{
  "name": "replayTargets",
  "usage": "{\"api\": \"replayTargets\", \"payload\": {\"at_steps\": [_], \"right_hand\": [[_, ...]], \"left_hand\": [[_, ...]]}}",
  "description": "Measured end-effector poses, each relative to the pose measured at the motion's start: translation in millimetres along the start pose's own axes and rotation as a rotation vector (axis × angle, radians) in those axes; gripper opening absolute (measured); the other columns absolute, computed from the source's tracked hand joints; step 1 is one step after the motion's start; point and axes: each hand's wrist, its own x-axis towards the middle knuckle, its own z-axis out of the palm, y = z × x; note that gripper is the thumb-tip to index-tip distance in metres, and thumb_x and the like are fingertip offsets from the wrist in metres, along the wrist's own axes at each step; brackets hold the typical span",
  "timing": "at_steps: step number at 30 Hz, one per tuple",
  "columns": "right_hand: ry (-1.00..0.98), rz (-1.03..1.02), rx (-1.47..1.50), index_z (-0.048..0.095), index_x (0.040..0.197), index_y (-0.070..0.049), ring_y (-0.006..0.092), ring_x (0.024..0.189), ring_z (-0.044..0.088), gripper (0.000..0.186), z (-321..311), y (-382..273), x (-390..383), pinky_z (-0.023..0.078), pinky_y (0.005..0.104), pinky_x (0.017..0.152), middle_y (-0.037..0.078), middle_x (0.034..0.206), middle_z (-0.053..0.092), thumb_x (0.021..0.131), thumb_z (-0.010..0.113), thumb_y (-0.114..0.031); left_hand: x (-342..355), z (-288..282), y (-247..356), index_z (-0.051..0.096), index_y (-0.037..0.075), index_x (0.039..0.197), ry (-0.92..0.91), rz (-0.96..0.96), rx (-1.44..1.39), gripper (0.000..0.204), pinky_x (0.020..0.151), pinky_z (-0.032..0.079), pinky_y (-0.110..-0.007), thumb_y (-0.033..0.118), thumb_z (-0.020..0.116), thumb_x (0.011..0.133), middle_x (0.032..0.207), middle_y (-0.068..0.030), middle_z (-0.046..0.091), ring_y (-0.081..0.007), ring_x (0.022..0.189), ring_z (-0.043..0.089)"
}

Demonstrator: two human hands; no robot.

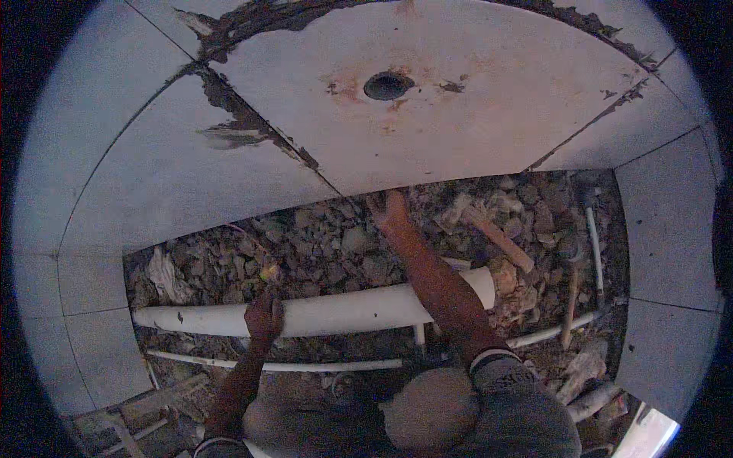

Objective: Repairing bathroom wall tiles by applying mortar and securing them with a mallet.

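A thick white plastic pipe [351, 309] lies across the rubble [328, 240], below a tiled wall. My left hand [264, 317] is at the near side of this pipe, with its fingers curled over it. What these fingers hold, if anything, is too dark to make out. A small yellow thing [269, 271] lies in the rubble just beyond them. My right arm reaches over the pipe, and my right hand [388, 211] is at the wall tile's lower edge [431, 182]. Its thumb and fingers look apart, though the fingertips are lost in shadow.
A round hole [388, 85] pierces the stained wall tile. Thinner white pipes [328, 366] run nearer to me and at the right. A reddish brick piece [500, 240], a wooden handle [569, 309] and a crumpled pale bag [164, 275] lie on the rubble. Tiled walls stand at both sides.
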Motion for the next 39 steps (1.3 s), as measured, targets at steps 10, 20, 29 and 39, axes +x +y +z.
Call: {"api": "replayTargets", "payload": {"at_steps": [10,20,29,39], "right_hand": [[-0.363,-0.231,0.212,0.041,0.127,-0.012,0.0219,0.111,0.044,0.041,-59,-41,27,0.042,0.0416,0.092,0.007,0.124,0.046,0.088,0.055,-0.018],[-0.179,0.009,0.238,0.051,0.114,-0.006,0.0216,0.101,0.048,0.025,-30,18,41,0.048,0.0385,0.082,0.008,0.119,0.048,0.089,0.050,-0.008],[-0.105,-0.036,0.152,0.049,0.118,-0.005,0.0238,0.106,0.048,0.028,10,-1,-21,0.049,0.0389,0.086,0.008,0.123,0.046,0.091,0.047,-0.013],[0.062,-0.099,0.102,0.046,0.124,-0.008,0.0254,0.113,0.044,0.036,-2,0,-7,0.047,0.0444,0.087,0.008,0.131,0.040,0.093,0.046,-0.026]], "left_hand": [[-1,60,-12,0.059,0.003,0.110,-0.150,-0.154,0.023,0.039,0.071,0.048,-0.048,0.031,0.058,0.083,0.087,-0.0207,0.063,-0.0369,0.080,0.060],[-10,8,-20,0.060,0.005,0.108,-0.181,-0.182,0.078,0.037,0.069,0.046,-0.050,0.033,0.055,0.084,0.088,-0.0216,0.063,-0.0389,0.077,0.059],[-5,4,-8,0.060,0.006,0.109,-0.154,-0.109,0.206,0.033,0.076,0.048,-0.046,0.028,0.054,0.085,0.092,-0.0172,0.065,-0.0365,0.081,0.060],[-11,18,-20,0.062,0.008,0.108,-0.184,-0.154,0.201,0.033,0.077,0.046,-0.049,0.029,0.056,0.083,0.095,-0.0196,0.063,-0.0383,0.087,0.059]]}}
